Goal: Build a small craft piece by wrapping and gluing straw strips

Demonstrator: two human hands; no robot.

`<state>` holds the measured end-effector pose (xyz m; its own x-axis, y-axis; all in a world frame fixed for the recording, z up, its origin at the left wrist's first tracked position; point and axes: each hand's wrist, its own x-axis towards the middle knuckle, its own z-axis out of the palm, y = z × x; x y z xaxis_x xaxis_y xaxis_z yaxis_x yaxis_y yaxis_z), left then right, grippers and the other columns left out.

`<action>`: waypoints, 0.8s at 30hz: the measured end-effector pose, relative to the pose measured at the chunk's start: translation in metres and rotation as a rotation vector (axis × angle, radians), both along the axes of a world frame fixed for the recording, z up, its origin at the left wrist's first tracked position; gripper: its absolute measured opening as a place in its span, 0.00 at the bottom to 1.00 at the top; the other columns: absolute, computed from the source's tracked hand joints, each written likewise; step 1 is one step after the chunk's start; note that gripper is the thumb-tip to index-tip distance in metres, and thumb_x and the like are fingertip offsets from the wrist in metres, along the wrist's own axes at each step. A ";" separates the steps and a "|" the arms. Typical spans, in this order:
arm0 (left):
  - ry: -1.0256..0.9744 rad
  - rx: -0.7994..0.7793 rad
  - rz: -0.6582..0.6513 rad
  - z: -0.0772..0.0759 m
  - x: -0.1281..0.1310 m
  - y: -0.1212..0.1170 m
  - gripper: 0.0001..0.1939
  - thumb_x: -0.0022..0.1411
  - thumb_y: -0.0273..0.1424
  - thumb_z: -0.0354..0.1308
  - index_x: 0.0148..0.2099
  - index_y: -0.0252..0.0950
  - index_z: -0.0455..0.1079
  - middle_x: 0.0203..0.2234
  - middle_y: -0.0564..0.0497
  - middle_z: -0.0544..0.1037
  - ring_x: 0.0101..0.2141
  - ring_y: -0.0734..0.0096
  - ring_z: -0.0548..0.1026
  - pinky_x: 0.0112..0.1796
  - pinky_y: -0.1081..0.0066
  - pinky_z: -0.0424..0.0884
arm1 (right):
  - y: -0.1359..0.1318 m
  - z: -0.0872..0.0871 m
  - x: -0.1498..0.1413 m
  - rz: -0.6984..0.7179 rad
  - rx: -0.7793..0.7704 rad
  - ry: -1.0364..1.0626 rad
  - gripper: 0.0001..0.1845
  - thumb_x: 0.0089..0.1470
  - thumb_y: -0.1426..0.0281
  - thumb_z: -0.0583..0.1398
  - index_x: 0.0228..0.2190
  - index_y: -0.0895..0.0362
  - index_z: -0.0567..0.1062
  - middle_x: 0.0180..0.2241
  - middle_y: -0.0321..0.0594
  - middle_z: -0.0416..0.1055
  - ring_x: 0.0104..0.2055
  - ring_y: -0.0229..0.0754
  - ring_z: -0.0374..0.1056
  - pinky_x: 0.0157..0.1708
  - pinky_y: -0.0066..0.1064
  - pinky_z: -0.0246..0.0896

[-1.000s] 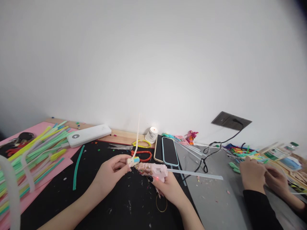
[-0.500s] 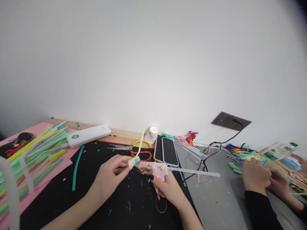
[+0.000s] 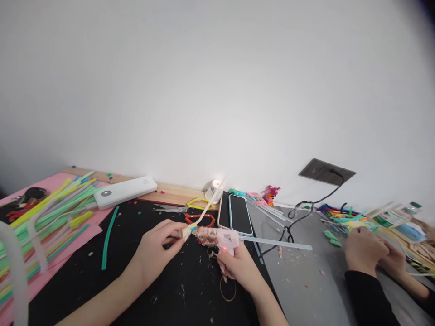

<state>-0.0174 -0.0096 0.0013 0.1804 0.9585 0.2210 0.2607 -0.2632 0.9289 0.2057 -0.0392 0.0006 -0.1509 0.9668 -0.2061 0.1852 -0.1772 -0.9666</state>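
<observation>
With 12 o'clock taken as toward the wall, the small cream piece point(image 3: 184, 233) is found at 9 o'clock from the front end of the pink glue gun point(image 3: 222, 238). Between the two almost no gap is left; whether the nozzle is touching the piece cannot be told, since the tip is too small to be made out. The piece is pinched at its side between the thumb and fingers of the left hand point(image 3: 159, 242), so it is held nearer to that hand than to the other. A bit of blue is shown at the end that is turned to the gun.

From the piece a long pale strip point(image 3: 208, 204) is raised, its axis aimed at about 1 o'clock, and its upper part is seen across the white cup point(image 3: 213, 194). The gun is laid along a line from 9 to 3 o'clock, its front directed at 9, and out of its rear a clear glue stick point(image 3: 278, 242) is carried a little past 3. The gun's grip is wrapped by the right hand point(image 3: 235, 263); the trigger is hidden by the fingers, so how firmly it is pressed cannot be judged. Both hands are held above the black surface of the bench point(image 3: 170, 299), with red-handled scissors point(image 3: 201, 220) lying just beyond, near 12 o'clock.
</observation>
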 end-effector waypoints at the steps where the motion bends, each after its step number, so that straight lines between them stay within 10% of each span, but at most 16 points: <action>1: 0.005 0.003 -0.001 0.000 0.000 0.000 0.09 0.56 0.30 0.56 0.39 0.39 0.74 0.34 0.51 0.73 0.34 0.68 0.76 0.37 0.72 0.76 | 0.000 0.000 0.000 -0.002 0.004 0.003 0.10 0.51 0.66 0.59 0.34 0.58 0.68 0.13 0.25 0.60 0.12 0.27 0.50 0.11 0.18 0.45; 24: -0.149 -0.195 0.022 -0.008 -0.001 0.005 0.14 0.52 0.34 0.60 0.42 0.37 0.72 0.36 0.49 0.79 0.37 0.63 0.77 0.40 0.67 0.74 | 0.000 0.006 -0.003 0.025 0.016 -0.097 0.06 0.49 0.68 0.59 0.28 0.59 0.71 0.12 0.26 0.58 0.12 0.28 0.50 0.11 0.19 0.45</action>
<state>-0.0185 -0.0044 -0.0063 0.1385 0.9889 0.0545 0.1206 -0.0715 0.9901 0.2031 -0.0392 0.0061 -0.1546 0.9663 -0.2058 0.2825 -0.1564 -0.9464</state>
